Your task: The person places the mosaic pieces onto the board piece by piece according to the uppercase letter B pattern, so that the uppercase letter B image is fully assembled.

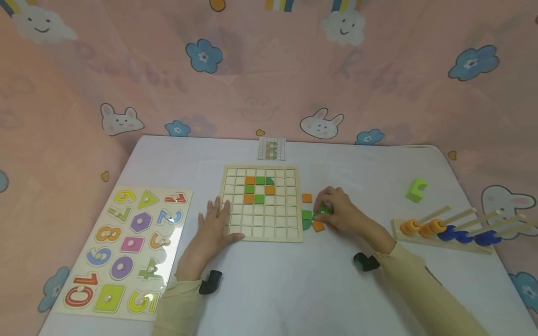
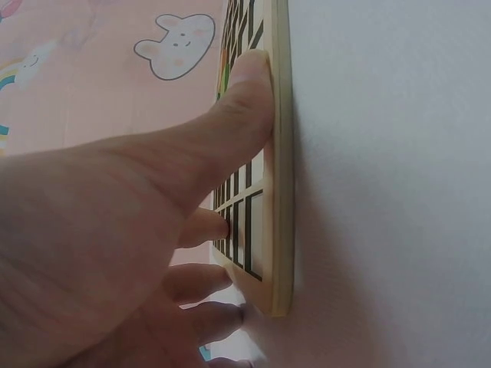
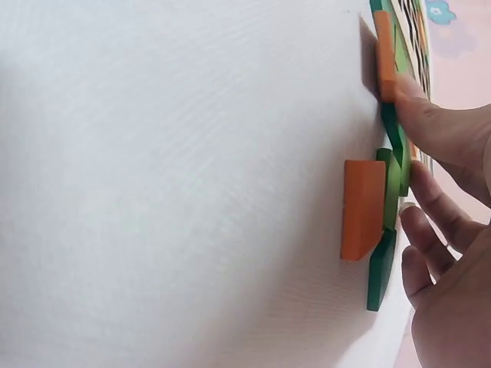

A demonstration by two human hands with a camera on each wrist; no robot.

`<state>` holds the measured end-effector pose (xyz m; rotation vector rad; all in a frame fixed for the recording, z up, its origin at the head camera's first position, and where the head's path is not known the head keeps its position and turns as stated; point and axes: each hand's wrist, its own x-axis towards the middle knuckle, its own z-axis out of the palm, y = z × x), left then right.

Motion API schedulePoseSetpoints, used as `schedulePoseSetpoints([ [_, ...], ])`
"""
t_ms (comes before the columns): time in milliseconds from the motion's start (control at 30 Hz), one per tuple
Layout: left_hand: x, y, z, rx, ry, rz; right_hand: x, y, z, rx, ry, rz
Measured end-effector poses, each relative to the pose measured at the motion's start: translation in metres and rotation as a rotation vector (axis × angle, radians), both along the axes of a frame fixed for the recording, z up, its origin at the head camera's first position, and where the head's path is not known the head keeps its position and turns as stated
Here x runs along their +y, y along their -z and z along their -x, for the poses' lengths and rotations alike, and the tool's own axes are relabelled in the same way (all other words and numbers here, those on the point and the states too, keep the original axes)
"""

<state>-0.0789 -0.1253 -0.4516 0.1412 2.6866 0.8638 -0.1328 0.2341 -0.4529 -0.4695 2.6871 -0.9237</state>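
Note:
A square wooden grid board (image 1: 277, 224) lies mid-table, with several orange and green tiles (image 1: 250, 189) set in its upper cells. My left hand (image 1: 212, 233) rests at the board's lower left corner, fingers spread along the left side; in the left wrist view its thumb (image 2: 242, 100) lies on the frame. Right of the board, my right hand (image 1: 339, 211) pinches a green tile (image 3: 404, 180) between thumb and forefinger, low among loose pieces. Around it are an orange tile (image 1: 318, 226), another orange tile (image 1: 307, 198) and green pieces (image 1: 307, 215). The fingers partly cover the green pieces there.
A small pattern card (image 1: 272, 149) lies behind the board. On the left is a number-and-shape puzzle board (image 1: 143, 252). To the right stand a peg rack (image 1: 445, 240) with orange and blue rings and a light-green notched block (image 1: 416, 190).

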Motion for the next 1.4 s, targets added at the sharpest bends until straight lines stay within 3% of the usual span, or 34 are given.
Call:
schedulePoseSetpoints([
  [300,-0.002,0.003,0.0,-0.005,-0.005,-0.005,0.002,0.006,-0.001,0.044,0.023,-0.006],
  [733,-0.003,0.004,0.0,0.001,-0.005,-0.001,-0.004,0.005,0.001,0.142,-0.003,-0.069],
  [1067,-0.003,0.004,0.0,0.011,0.002,-0.002,-0.03,0.004,0.003,0.132,0.092,0.141],
  [1400,-0.002,0.004,0.002,0.01,0.01,0.002,-0.064,0.008,0.007,0.192,0.064,0.299],
])
